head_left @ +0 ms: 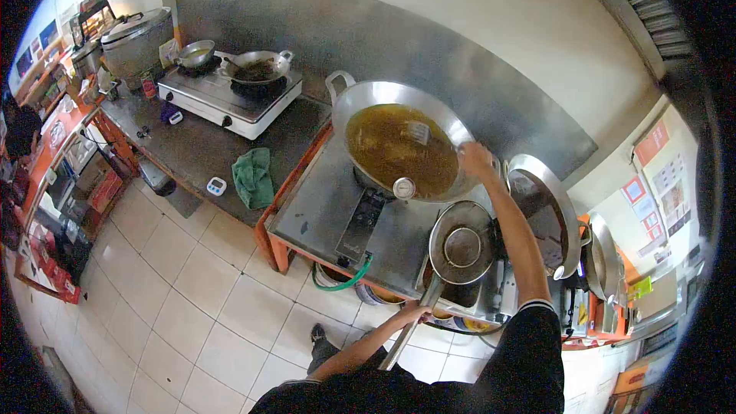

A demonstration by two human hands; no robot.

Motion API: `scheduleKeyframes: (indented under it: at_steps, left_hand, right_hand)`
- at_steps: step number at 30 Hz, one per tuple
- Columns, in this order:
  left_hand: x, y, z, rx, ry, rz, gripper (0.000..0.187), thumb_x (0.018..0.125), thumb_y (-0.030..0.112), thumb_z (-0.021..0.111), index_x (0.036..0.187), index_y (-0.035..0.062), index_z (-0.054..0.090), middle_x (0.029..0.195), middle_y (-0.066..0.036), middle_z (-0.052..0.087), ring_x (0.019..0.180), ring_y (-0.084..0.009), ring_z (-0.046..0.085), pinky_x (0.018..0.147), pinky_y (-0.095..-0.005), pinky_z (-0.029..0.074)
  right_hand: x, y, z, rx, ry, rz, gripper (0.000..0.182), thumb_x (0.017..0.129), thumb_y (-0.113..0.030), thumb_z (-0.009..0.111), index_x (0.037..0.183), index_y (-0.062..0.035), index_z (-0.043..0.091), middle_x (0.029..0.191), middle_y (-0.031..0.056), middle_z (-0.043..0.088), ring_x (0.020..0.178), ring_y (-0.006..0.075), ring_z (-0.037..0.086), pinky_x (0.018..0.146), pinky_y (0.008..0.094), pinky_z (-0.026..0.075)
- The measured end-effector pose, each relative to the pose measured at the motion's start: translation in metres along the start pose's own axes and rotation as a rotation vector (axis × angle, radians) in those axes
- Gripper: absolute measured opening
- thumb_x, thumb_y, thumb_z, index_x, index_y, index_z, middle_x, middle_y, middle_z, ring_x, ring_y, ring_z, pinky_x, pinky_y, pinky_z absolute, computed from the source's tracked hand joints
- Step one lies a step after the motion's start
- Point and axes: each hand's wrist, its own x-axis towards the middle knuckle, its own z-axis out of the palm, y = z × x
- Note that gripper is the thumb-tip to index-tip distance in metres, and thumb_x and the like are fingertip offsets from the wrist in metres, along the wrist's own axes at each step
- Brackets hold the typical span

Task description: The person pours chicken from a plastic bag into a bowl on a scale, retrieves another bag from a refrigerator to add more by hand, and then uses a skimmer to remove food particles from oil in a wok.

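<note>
My right hand (475,159) is closed at the right rim of a large wok (376,93) of brownish-yellow oil. It grips a spatula, whose pale metal head (419,133) shows in the oil; most of the handle is hidden. A round dial thermometer (404,188) sits at the wok's near edge. Lower down, my left hand (414,313) is wrapped round the long handle of a mesh strainer (461,244). The strainer's round basket is over the right part of the steel stove top (307,218), in front of the wok.
Right of my arm stands another large pan (529,184) of dark liquid. To the left, a white two-burner stove (230,100) carries two smaller pans. A green cloth (253,178) and a small timer (217,185) lie on the counter. A green hose (349,282) hangs below.
</note>
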Motion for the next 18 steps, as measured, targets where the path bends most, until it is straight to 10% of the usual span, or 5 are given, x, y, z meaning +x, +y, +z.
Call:
scheduleKeyframes:
  at_steps: [9,18]
  left_hand:
    - [0.005,-0.005,-0.005,-0.025,-0.035,-0.026,0.033,0.077,0.028,0.062,0.098,0.0028,0.060,0.079,-0.005,0.063,0.068,-0.0127,0.060,0.057,-0.0227,0.047]
    - [-0.002,0.002,-0.003,0.053,-0.037,0.006,0.031,0.077,0.030,0.058,0.088,0.0006,0.060,0.073,-0.006,0.061,0.059,-0.0118,0.055,0.049,-0.0241,0.043]
  right_hand:
    - [0.020,0.058,0.133,0.261,-0.056,-0.065,0.026,0.075,-0.031,0.058,0.076,-0.0062,0.067,0.070,0.0112,0.064,0.061,0.0261,0.060,0.061,0.0388,0.048]
    - [0.028,-0.001,0.077,0.484,-0.244,-0.080,0.025,0.070,-0.030,0.063,0.079,-0.0062,0.067,0.067,0.0119,0.062,0.062,0.0223,0.059,0.062,0.0350,0.046]
